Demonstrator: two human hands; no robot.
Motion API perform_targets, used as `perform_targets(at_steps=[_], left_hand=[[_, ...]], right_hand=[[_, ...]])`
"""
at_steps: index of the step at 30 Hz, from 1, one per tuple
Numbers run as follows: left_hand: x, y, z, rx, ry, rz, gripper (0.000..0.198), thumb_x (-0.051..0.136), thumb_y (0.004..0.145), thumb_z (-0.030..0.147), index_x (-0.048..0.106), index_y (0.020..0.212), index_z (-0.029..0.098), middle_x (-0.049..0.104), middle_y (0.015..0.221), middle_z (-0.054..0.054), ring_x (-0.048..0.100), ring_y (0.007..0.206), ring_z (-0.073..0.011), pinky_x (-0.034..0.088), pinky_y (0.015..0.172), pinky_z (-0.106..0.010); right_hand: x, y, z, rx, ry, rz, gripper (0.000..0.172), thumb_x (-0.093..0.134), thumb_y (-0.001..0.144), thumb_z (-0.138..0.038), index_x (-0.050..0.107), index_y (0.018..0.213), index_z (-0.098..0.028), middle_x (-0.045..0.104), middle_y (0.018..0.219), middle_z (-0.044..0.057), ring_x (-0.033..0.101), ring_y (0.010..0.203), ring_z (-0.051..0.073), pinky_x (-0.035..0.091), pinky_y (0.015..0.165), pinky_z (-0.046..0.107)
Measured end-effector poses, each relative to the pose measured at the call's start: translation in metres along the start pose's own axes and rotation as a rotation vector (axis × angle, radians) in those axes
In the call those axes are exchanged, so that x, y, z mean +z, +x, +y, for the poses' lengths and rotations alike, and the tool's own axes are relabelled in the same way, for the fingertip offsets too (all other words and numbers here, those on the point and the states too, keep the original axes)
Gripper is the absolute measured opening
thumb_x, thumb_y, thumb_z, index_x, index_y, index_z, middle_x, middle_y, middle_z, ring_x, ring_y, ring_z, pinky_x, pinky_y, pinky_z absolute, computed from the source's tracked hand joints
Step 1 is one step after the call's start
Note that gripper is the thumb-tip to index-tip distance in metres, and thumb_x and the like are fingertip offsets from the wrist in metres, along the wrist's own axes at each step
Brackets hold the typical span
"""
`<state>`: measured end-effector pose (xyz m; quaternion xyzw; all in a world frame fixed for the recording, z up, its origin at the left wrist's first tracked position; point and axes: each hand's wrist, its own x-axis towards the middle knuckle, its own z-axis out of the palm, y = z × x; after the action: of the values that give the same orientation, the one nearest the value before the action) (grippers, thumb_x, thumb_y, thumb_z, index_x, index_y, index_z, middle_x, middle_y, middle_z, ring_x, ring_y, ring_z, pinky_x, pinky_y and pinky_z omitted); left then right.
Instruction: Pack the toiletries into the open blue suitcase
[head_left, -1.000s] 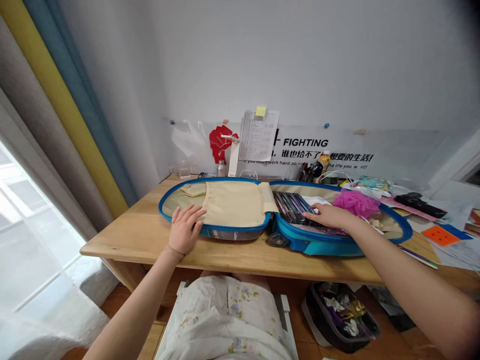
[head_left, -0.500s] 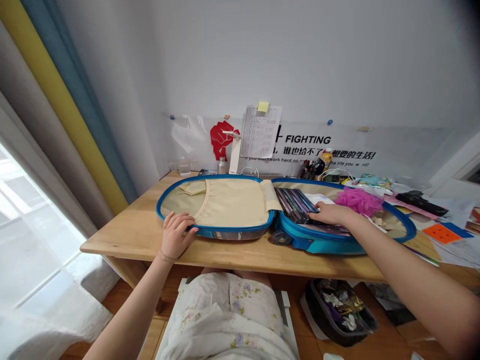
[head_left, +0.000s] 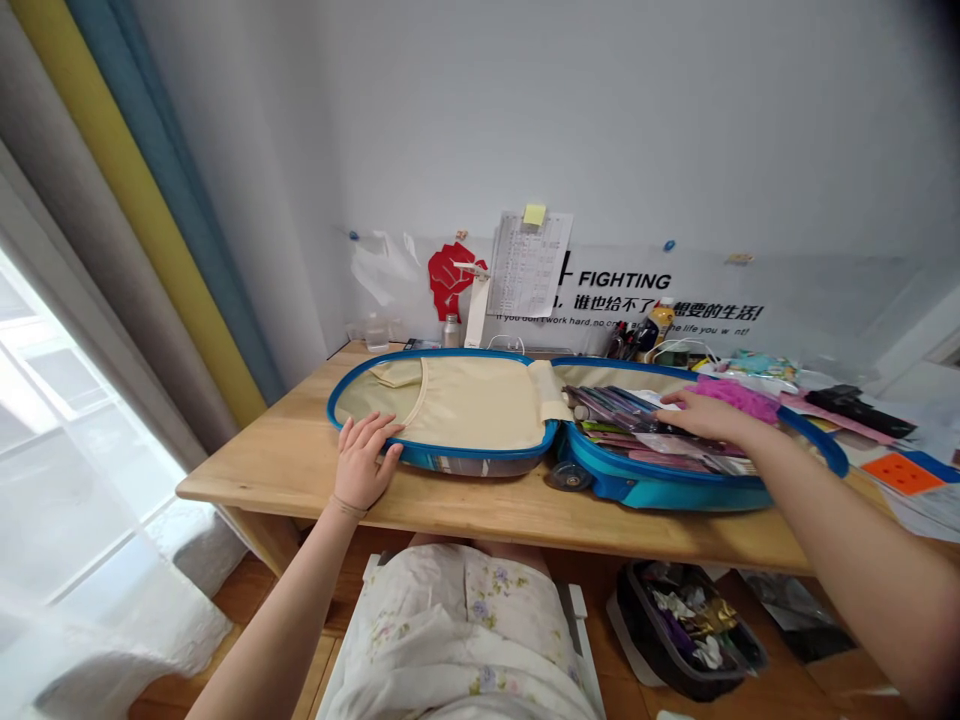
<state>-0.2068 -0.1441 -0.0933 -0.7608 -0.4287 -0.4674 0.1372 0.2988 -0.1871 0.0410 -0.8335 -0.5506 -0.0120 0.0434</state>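
A blue hard-shell suitcase (head_left: 442, 464) lies opened flat on the desk, its cream-lined half on the left. My left hand (head_left: 365, 462) rests on that half's front rim, fingers stretched apart over the edge. In the right half, a stack of thin, dark plastic-wrapped packets (head_left: 611, 402) lies slanted over pinkish and green flat items (head_left: 626, 440). My right hand (head_left: 705, 415) is at the stack's right end, thumb and fingers closed on it; the fingertips are partly hidden. Behind my right wrist is a pink mesh puff (head_left: 739, 397).
The wooden desk (head_left: 255, 440) also bears a black object (head_left: 859, 408), papers and an orange card (head_left: 900, 473) at right. Bottles and pens stand along the wall. Below the desk is a filled bin (head_left: 694, 630); a curtain (head_left: 150, 200) hangs at left.
My right hand has moved right and slightly back. The dark packets have spread and tilted with it, and more flat items show in front of them. My left hand stays on the rim.
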Motion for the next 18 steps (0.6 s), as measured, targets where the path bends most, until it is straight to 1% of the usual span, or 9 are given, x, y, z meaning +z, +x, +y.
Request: perform_targets(at_steps=[3,5,7,8,10,12,13,16,18], left_hand=[[0.0,0.0,0.001,-0.006,0.006,-0.01,0.034,0.04,0.097,0.041,0.068,0.106,0.024,0.068,0.122,-0.006,0.055,0.122,-0.024,0.023,0.115,-0.046],[0.0,0.0,0.001,-0.005,0.009,-0.014,0.034,0.039,0.097,0.041,0.068,0.106,0.025,0.068,0.122,-0.006,0.056,0.122,-0.024,0.023,0.115,-0.046],[0.0,0.0,0.002,-0.001,0.007,-0.007,0.034,0.04,0.097,0.04,0.068,0.106,0.024,0.068,0.122,-0.006,0.055,0.121,-0.0239,0.023,0.115,-0.046],[0.0,0.0,0.002,-0.001,0.005,-0.004,0.034,0.04,0.097,0.04,0.068,0.106,0.024,0.068,0.122,-0.006,0.055,0.122,-0.0238,0.023,0.115,-0.045],[0.0,0.0,0.003,-0.001,0.002,-0.006,0.033,0.04,0.097,0.04,0.068,0.107,0.024,0.068,0.122,-0.006,0.055,0.122,-0.0237,0.023,0.115,-0.045],[-0.001,0.0,0.003,0.003,0.002,-0.009,0.033,0.04,0.097,0.039,0.067,0.108,0.024,0.068,0.123,-0.005,0.055,0.122,-0.0237,0.023,0.115,-0.046],[-0.001,0.001,0.003,0.007,0.003,-0.009,0.033,0.041,0.097,0.039,0.067,0.108,0.024,0.068,0.123,-0.005,0.055,0.122,-0.0238,0.024,0.115,-0.046],[-0.002,0.001,0.003,0.014,0.012,-0.013,0.032,0.041,0.097,0.038,0.067,0.108,0.024,0.068,0.123,-0.006,0.055,0.121,-0.0239,0.026,0.113,-0.046],[-0.002,0.001,0.002,0.017,0.018,-0.022,0.032,0.041,0.096,0.037,0.067,0.109,0.024,0.067,0.123,-0.006,0.055,0.122,-0.0238,0.026,0.113,-0.046]], right_hand=[[-0.011,-0.008,0.01,0.02,0.063,-0.036,0.047,0.052,0.081,-0.041,0.062,0.12,-0.019,0.069,0.119,0.011,0.067,0.097,0.023,0.051,0.081,0.03],[-0.019,-0.014,0.016,0.06,0.135,-0.026,0.047,0.053,0.08,-0.041,0.06,0.123,-0.02,0.07,0.115,0.011,0.067,0.094,0.024,0.05,0.082,0.032],[-0.027,-0.018,0.017,0.108,0.219,0.019,0.05,0.055,0.08,-0.042,0.058,0.125,-0.02,0.069,0.114,0.013,0.067,0.09,0.025,0.05,0.08,0.034],[-0.032,-0.018,0.015,0.116,0.256,0.064,0.052,0.055,0.08,-0.044,0.056,0.127,-0.021,0.068,0.117,0.014,0.067,0.092,0.025,0.05,0.079,0.035],[-0.04,-0.017,0.003,0.075,0.311,0.161,0.054,0.056,0.08,-0.045,0.054,0.129,-0.023,0.064,0.124,0.014,0.064,0.102,0.027,0.049,0.083,0.036],[-0.046,-0.011,-0.02,-0.046,0.363,0.21,0.054,0.057,0.08,-0.044,0.054,0.13,-0.025,0.061,0.129,0.013,0.059,0.114,0.027,0.047,0.091,0.037],[-0.048,-0.007,-0.036,-0.133,0.385,0.201,0.053,0.057,0.08,-0.042,0.054,0.13,-0.025,0.061,0.13,0.012,0.057,0.118,0.027,0.046,0.095,0.038],[-0.043,0.009,-0.096,-0.46,0.398,0.125,0.053,0.06,0.078,-0.038,0.055,0.128,-0.023,0.059,0.132,0.009,0.056,0.12,0.025,0.041,0.106,0.039],[-0.033,0.021,-0.141,-0.669,0.351,0.083,0.053,0.06,0.078,-0.037,0.056,0.128,-0.023,0.058,0.132,0.008,0.056,0.12,0.024,0.041,0.106,0.039]])
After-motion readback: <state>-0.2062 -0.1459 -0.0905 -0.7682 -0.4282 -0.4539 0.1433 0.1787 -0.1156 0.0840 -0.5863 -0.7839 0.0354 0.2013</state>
